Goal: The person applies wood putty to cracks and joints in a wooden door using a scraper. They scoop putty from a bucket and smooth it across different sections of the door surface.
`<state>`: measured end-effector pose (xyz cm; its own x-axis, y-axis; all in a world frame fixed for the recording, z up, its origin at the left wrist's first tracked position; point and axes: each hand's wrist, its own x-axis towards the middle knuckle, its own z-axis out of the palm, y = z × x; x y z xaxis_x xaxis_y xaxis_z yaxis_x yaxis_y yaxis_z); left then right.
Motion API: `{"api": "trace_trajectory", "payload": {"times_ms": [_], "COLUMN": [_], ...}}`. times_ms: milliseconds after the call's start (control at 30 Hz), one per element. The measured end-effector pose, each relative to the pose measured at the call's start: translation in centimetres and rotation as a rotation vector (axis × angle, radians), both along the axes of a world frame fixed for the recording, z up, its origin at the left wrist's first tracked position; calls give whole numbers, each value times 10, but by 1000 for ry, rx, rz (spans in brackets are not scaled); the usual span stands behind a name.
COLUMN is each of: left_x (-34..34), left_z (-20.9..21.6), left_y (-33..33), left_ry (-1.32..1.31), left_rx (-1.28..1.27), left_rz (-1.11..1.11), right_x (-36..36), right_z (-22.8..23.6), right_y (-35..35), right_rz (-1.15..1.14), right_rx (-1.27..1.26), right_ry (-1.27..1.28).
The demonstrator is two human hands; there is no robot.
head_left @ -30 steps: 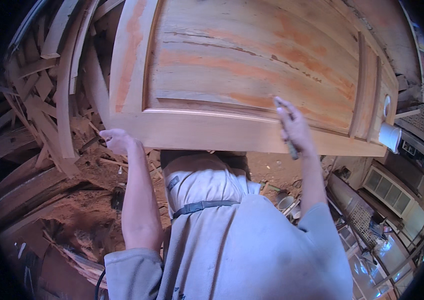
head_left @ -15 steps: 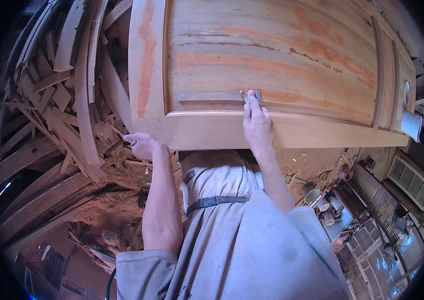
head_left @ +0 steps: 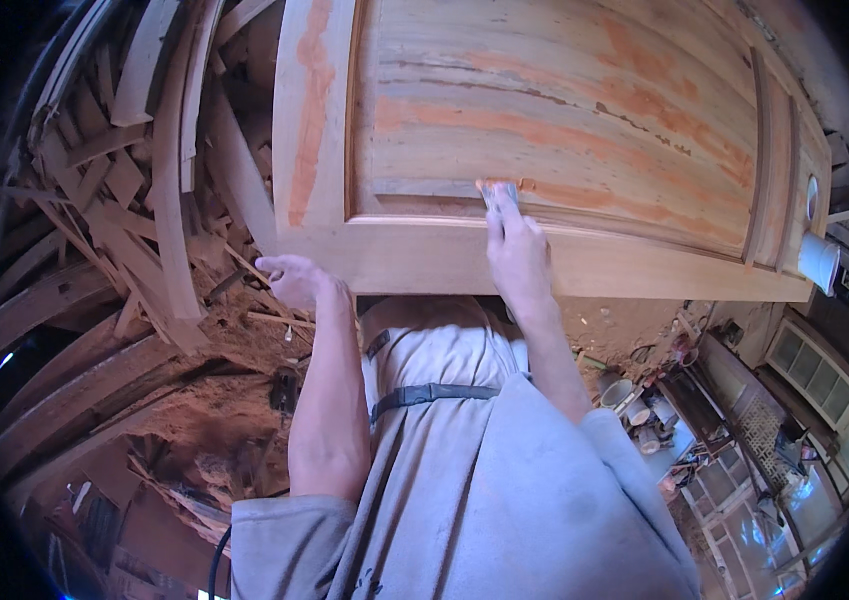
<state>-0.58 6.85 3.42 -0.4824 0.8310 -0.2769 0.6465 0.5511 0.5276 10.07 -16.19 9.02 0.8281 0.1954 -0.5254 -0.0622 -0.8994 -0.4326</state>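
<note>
A putty knife (head_left: 501,192) with orange filler on its blade is gripped in my right hand (head_left: 519,250). The blade touches the lower part of the recessed panel in a wooden door (head_left: 424,245) lying in front of me. Orange filler streaks (head_left: 464,118) run along the panel and up the left stile, and dark cracks cross the panel. My left hand (head_left: 294,281) is just beyond the door's near left corner, its fingers loosely extended and with nothing visible in them.
A heap of wooden boards and offcuts (head_left: 169,180) rises at the left, with reddish sawdust (head_left: 229,415) below it. A white cup-like container (head_left: 817,262) is at the door's right end. Buckets, cans (head_left: 616,392) and a paned window frame (head_left: 822,367) lie on the right.
My right hand has tilted the putty knife, so its blade shows more edge-on, at nearly the same spot on the panel. The left hand has shifted slightly up and right in view.
</note>
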Motion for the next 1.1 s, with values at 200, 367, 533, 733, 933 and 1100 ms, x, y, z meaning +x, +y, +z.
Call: {"api": "trace_trajectory", "payload": {"times_ms": [200,367,533,733,933,1100], "left_x": [9,8,6,8,-2,4], "left_z": [2,6,4,-3,-12,-4], "left_y": [0,3,3,5,5,4], "left_ry": [73,56,40,-56,-52,-90], "left_rx": [-53,-57,-53,-26,-33,-2], "left_rz": [-9,1,9,47,32,91], "right_x": [-16,-7,-18,-10,-4,-21], "right_z": [-13,-10,-4,-11,8,-6], "right_y": [10,23,23,40,29,48], "right_rz": [-34,26,41,50,80,23], "right_rx": [-2,52,8,63,128,121], "right_ry": [-223,-167,-107,-187,-108,-138]}}
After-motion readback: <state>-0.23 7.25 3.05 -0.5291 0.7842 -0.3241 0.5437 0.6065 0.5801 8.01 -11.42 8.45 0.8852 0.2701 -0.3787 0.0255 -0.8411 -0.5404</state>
